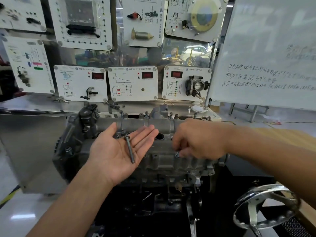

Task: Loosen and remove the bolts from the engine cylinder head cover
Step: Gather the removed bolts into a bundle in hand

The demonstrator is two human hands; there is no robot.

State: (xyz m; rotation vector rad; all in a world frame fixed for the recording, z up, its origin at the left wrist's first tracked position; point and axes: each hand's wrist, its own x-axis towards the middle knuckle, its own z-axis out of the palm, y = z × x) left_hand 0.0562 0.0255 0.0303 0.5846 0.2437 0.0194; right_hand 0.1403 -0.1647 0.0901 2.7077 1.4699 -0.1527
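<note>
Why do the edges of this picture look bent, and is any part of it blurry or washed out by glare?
Head view: the wide lens bows the whiteboard and the panels at the frame's edges. The upper-left display boards are smeared, while the bolt on the open left hand stays sharp. The right hand is slightly soft at its fingertips. Pale glare patches lie on the floor.

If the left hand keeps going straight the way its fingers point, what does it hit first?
The left hand lies open, palm up, a removed bolt resting on it, fingers aimed up and to the right. Going straight on, it would probably meet the raised ridge of the cylinder head cover first, though depth is hard to judge.
</note>
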